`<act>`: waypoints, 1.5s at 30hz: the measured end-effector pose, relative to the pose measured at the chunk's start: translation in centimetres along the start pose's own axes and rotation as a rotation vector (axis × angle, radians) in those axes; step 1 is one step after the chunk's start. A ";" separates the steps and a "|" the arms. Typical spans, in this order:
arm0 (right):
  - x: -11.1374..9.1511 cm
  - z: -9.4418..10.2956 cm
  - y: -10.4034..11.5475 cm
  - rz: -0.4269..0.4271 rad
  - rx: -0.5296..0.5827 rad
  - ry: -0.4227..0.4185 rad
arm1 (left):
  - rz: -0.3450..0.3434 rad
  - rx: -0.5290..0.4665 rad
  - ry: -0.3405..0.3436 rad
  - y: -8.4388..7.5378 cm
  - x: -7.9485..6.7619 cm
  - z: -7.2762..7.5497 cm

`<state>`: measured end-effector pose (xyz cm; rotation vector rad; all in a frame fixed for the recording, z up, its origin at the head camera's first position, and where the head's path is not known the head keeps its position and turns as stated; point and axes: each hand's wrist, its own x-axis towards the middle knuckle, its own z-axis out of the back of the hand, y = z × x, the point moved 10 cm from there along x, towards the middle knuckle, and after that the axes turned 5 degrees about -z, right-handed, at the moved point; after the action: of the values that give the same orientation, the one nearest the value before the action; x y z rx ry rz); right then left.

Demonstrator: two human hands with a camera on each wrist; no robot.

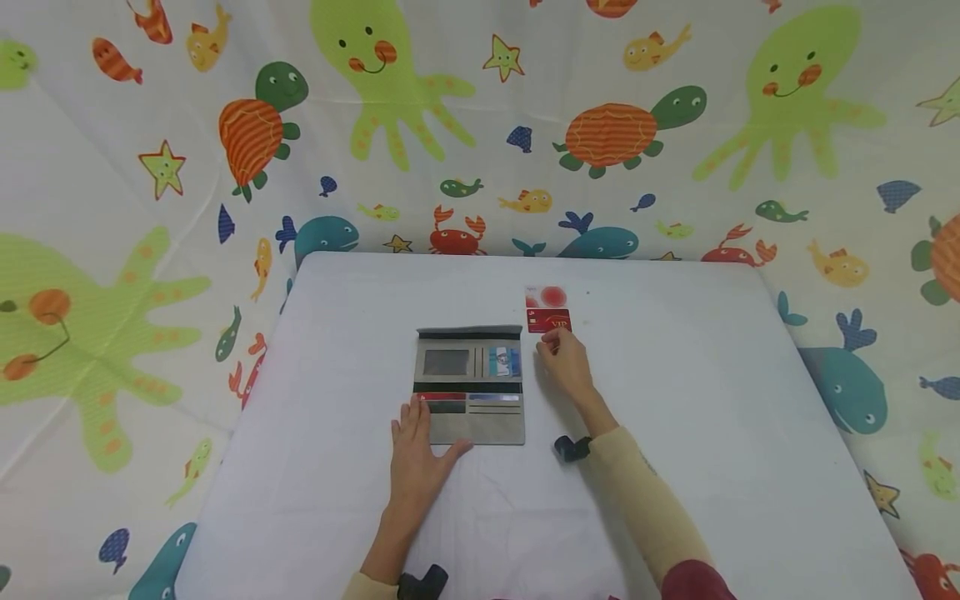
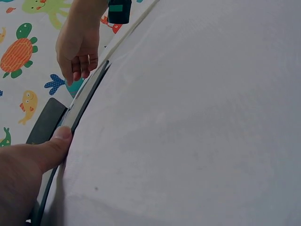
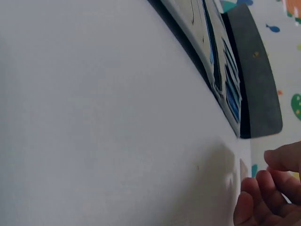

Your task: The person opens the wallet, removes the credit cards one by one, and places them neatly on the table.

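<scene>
A grey wallet [image 1: 468, 429] lies unfolded on the white table, its flap raised at the far side. Cards fill some of its slots, among them a blue-and-white card [image 1: 504, 362] on the right and a red card [image 1: 442, 397] at the left of the lower half. My left hand [image 1: 418, 467] rests on the wallet's near left corner, fingers straight, thumb [image 2: 59, 141] along the near edge. To the right of the wallet, my right hand [image 1: 566, 362] is at the near edge of a red VIP card [image 1: 548, 318]. Its fingers [image 3: 270, 188] are loosely bent, with no card visible between them.
A pink-and-white card with a red circle [image 1: 546, 297] lies just beyond the VIP card. The white table [image 1: 675, 350] extends to both sides, and a curtain printed with sea animals [image 1: 480, 167] hangs behind it.
</scene>
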<state>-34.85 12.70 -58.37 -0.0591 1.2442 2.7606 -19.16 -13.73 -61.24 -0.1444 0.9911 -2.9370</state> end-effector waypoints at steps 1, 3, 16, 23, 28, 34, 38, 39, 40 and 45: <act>-0.2 -0.2 0.2 0.007 -0.012 0.010 | 0.000 0.001 0.001 0.0 0.0 0.0; -0.5 -0.5 0.5 0.019 -0.034 0.030 | 0.002 0.005 0.006 0.0 0.0 0.0; -3.7 -2.7 1.8 0.073 -0.159 0.210 | 0.002 0.001 0.001 0.0 0.0 0.1; -4.6 -3.2 1.9 0.062 -0.164 0.256 | -0.002 0.017 0.007 0.1 0.3 0.1; -5.1 -3.9 2.2 0.078 -0.155 0.299 | -0.013 0.013 -0.002 0.0 0.4 0.4; -5.7 -4.3 2.5 0.102 -0.164 0.295 | -0.009 0.010 0.007 -0.1 0.5 0.4; -6.0 -4.5 2.8 0.118 -0.193 0.284 | 0.004 -0.006 0.016 0.0 0.4 0.4; -6.1 -4.6 2.9 0.125 -0.208 0.281 | 0.006 -0.010 0.015 0.0 0.4 0.4; -6.1 -4.7 2.9 0.126 -0.217 0.280 | 0.006 -0.011 0.015 0.0 0.4 0.4; -6.1 -4.8 3.4 0.140 -0.270 0.284 | 0.002 -0.015 0.010 0.0 0.5 0.4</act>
<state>-29.28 6.37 -58.55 -0.4156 0.9490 3.1107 -19.60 -14.01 -60.92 -0.1292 1.0147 -2.9318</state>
